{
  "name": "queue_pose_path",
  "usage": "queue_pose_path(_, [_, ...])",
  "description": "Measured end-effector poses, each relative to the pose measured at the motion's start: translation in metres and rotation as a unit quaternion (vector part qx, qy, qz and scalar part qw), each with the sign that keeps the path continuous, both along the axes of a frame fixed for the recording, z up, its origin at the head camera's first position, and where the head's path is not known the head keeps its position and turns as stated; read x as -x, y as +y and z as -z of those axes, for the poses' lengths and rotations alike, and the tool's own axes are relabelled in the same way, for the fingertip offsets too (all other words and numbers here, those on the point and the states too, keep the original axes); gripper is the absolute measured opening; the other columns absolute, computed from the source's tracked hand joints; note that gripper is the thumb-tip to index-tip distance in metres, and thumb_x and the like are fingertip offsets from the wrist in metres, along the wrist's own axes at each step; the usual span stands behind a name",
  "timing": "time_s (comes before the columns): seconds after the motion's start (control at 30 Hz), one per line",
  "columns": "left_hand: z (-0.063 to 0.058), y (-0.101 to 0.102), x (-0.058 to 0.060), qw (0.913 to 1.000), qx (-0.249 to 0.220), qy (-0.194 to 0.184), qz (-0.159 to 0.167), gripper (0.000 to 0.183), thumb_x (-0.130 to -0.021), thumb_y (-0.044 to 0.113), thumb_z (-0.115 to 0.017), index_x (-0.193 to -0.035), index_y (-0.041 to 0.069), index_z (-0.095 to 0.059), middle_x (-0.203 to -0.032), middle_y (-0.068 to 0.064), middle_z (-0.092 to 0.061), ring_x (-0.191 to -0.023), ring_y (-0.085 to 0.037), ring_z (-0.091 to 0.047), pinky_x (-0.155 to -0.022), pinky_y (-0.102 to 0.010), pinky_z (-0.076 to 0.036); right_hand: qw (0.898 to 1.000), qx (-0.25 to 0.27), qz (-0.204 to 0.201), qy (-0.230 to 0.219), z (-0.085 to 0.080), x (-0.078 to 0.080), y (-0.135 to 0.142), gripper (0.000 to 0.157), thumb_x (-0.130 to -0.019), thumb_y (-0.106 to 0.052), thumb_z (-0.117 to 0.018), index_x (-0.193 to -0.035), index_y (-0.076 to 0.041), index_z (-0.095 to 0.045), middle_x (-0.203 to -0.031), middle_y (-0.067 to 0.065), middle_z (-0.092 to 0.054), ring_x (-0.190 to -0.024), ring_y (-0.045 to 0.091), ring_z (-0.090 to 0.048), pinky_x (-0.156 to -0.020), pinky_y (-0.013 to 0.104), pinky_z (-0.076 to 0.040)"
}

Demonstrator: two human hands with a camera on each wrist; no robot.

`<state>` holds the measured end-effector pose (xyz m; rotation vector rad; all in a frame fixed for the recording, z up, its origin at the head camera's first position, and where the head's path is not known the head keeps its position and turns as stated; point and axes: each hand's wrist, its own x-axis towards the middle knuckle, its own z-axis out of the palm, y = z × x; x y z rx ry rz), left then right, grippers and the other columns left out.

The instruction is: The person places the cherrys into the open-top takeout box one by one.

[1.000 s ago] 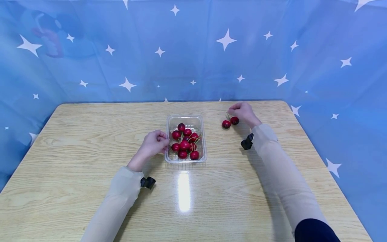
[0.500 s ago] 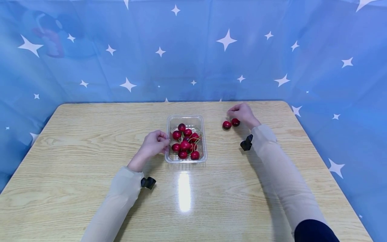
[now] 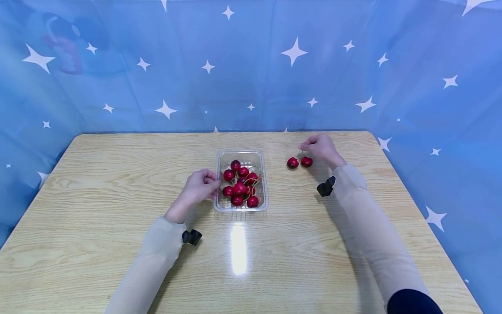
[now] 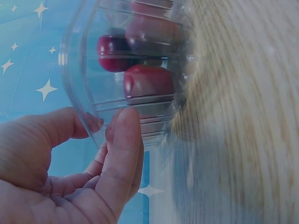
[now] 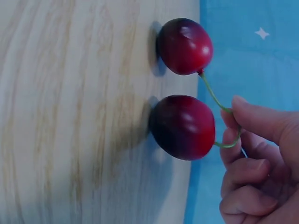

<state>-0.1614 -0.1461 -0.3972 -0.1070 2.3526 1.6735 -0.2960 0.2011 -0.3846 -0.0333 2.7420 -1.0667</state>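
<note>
A clear plastic box (image 3: 240, 151) stands mid-table with several dark red cherries (image 3: 239, 188) and green stems in it. My left hand (image 3: 199, 186) pinches the box's left wall; in the left wrist view the thumb is over the rim and fingers lie against the outside. Right of the box, my right hand (image 3: 319, 147) pinches green stems (image 5: 212, 93) between thumb and forefinger. From them extend two cherries, the left cherry (image 3: 292, 162) and the right cherry (image 3: 306, 162), side by side. Whether they touch the table or hang just above it, I cannot tell.
The wood-grain table (image 3: 98, 209) has its far edge just beyond the right hand. A blue star-patterned cloth (image 3: 251, 78) hangs behind it. A black wrist camera (image 3: 326, 186) sits on the right cuff, another black camera (image 3: 192, 237) on the left.
My right hand has shifted slightly right, showing more of the right cherry, which has moved a little right and nearer. The left hand and the box have stayed put.
</note>
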Motion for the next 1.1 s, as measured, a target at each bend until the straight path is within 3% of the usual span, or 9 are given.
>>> queue_pose_path(0.17, [-0.003, 0.0, -0.003, 0.9999, -0.008, 0.012, 0.007, 0.007, -0.089, -0.001, -0.054, -0.095, -0.005, -0.052, -0.074, -0.009, -0.059, -0.061, -0.015, -0.059, -0.059, -0.029, -0.057, 1.0, 0.014, 0.008, -0.012, -0.003, -0.004, 0.003, 0.036, -0.09, -0.03, -0.064, -0.106, 0.002, -0.067, -0.109, 0.016, -0.061, -0.094, 0.025, -0.048, -0.073, 0.033, -0.04])
queue_pose_path(0.3, [-0.003, -0.001, -0.002, 1.0, -0.001, 0.0, 0.003, 0.01, -0.09, 0.0, -0.054, -0.098, -0.005, -0.052, -0.076, -0.009, -0.059, -0.062, -0.014, -0.059, -0.061, -0.029, -0.057, 0.999, 0.026, 0.016, -0.011, -0.003, -0.007, 0.005, 0.039, -0.089, -0.033, -0.064, -0.106, 0.001, -0.067, -0.1, 0.009, -0.061, -0.085, 0.023, -0.045, -0.068, 0.031, -0.038])
queue_pose_path(0.63, [-0.001, -0.001, -0.001, 1.0, 0.004, -0.006, 0.001, 0.012, -0.09, 0.0, -0.055, -0.1, -0.006, -0.052, -0.076, -0.008, -0.058, -0.062, -0.013, -0.057, -0.062, -0.031, -0.058, 0.994, 0.088, 0.063, -0.011, -0.006, -0.02, 0.005, 0.036, -0.088, -0.032, -0.065, -0.087, 0.004, -0.064, -0.078, -0.004, -0.053, -0.063, 0.015, -0.035, -0.057, 0.03, -0.03])
queue_pose_path(0.77, [-0.001, -0.001, -0.001, 1.0, 0.005, -0.002, 0.003, 0.011, -0.091, 0.001, -0.054, -0.1, -0.006, -0.052, -0.077, -0.008, -0.058, -0.062, -0.013, -0.058, -0.062, -0.03, -0.058, 0.989, 0.119, 0.082, -0.01, -0.009, -0.025, 0.001, 0.034, -0.087, -0.031, -0.067, -0.091, 0.003, -0.066, -0.069, -0.006, -0.05, -0.062, 0.012, -0.038, -0.059, 0.029, -0.031])
queue_pose_path(0.93, [-0.001, 0.0, 0.0, 1.0, 0.007, -0.001, 0.003, 0.011, -0.091, 0.001, -0.054, -0.1, -0.005, -0.052, -0.077, -0.009, -0.058, -0.063, -0.013, -0.058, -0.061, -0.029, -0.057, 0.984, 0.15, 0.098, -0.006, -0.013, -0.031, -0.003, 0.038, -0.086, -0.034, -0.068, -0.102, 0.001, -0.067, -0.07, -0.008, -0.05, -0.066, 0.012, -0.041, -0.064, 0.032, -0.036])
queue_pose_path(1.1, [-0.001, 0.001, 0.001, 0.9999, 0.011, 0.0, 0.004, 0.012, -0.091, 0.001, -0.054, -0.1, -0.005, -0.052, -0.077, -0.008, -0.058, -0.062, -0.014, -0.058, -0.062, -0.03, -0.057, 0.978, 0.184, 0.1, 0.007, -0.018, -0.036, -0.006, 0.026, -0.084, -0.031, -0.07, -0.091, -0.006, -0.07, -0.066, -0.009, -0.05, -0.063, 0.009, -0.042, -0.059, 0.027, -0.035])
